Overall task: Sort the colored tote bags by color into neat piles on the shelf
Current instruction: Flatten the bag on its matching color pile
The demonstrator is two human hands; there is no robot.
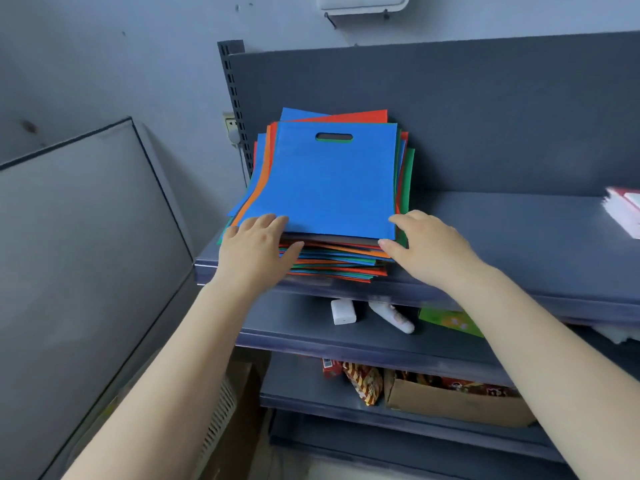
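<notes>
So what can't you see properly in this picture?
- Head view: how many bags are in the stack; the blue bag on top covers them.
- White things on the lower shelf: too blurry to name.
- Red and white thing at the right: cut off by the edge.

Your left hand (254, 252) rests on the near left corner of a mixed stack of tote bags (332, 258) at the shelf's (519, 237) left front edge, its thumb against the side of the stack. Your right hand (427, 245) touches the near right corner, fingers relaxed. A blue bag (329, 188) lies on top, handle slot toward the back panel. Orange, green and blue edges fan out below.
</notes>
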